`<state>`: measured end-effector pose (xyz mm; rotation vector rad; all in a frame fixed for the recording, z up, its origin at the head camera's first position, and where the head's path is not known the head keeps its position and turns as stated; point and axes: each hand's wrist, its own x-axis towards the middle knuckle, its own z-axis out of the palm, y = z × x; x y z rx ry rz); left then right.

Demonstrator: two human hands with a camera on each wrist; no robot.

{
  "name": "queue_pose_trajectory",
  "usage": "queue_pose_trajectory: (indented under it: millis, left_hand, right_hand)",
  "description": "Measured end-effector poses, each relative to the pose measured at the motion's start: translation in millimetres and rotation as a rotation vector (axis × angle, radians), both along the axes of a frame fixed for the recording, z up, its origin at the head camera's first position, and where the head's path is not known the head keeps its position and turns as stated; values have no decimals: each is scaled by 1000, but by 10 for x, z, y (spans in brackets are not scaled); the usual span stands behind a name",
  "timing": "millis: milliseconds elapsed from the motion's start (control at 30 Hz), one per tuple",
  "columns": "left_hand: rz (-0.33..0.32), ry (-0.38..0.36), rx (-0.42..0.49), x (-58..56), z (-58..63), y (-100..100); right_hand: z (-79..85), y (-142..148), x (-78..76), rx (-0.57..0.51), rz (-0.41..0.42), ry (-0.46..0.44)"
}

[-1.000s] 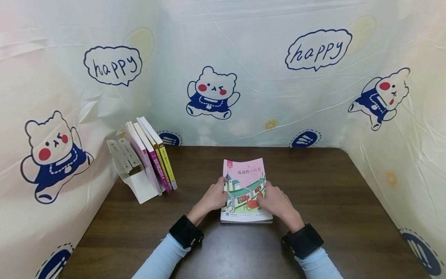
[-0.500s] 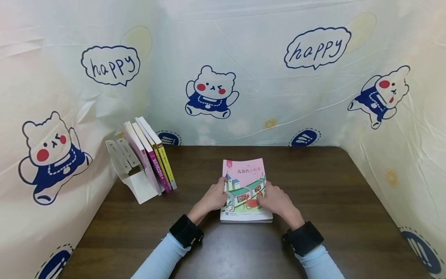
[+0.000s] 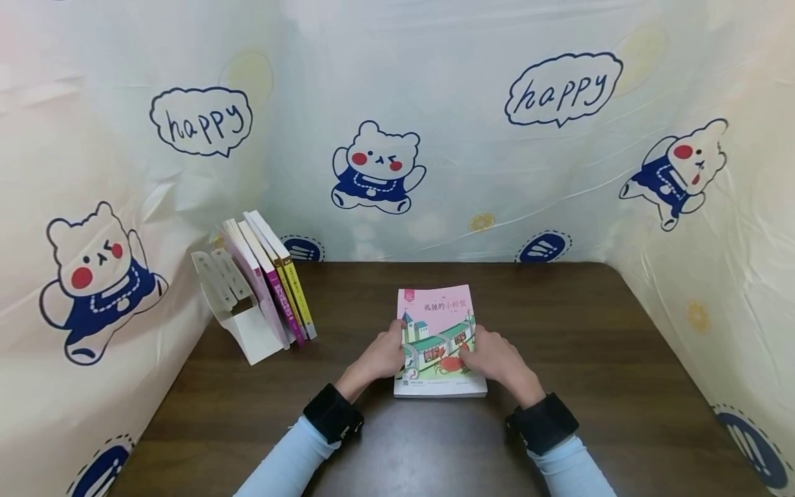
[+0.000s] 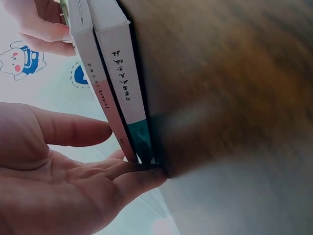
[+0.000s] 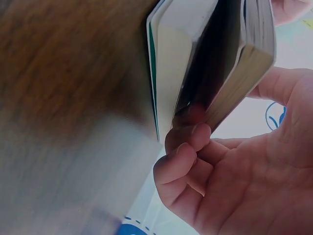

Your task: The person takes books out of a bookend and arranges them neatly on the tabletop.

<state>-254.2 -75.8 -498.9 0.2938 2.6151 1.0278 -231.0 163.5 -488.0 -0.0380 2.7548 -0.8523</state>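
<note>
A pink picture-covered paperback book (image 3: 437, 310) lies on top of a thicker book (image 4: 121, 73) with a white and green spine, on the dark table. My left hand (image 3: 381, 353) holds the spine side: its thumb is at the upper book's edge and its fingers reach down beside the lower book in the left wrist view. My right hand (image 3: 499, 359) grips the pink book at the opposite side, thumb on the cover. In the right wrist view its curled fingertips (image 5: 200, 134) sit under that book, in a dark gap above the lower one.
To the left, several upright books (image 3: 282, 290) lean together beside a white bookend (image 3: 251, 338). A printed cloth (image 3: 466, 172) hangs behind and along both sides of the brown table (image 3: 590, 331).
Both hands keep their places on the books, which have hardly moved. The head view has shifted very slightly.
</note>
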Motion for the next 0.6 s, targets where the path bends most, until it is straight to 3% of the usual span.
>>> queue_pose_trajectory:
  millis: [233,600]
  left_hand:
    - [-20,-2,-7,23,-37,-17]
    - [-23,-30,3,25,1,-30]
  right_hand:
    - [-20,8,22,-9,-1,0]
    - [-21,10,-13,-25,-11,2]
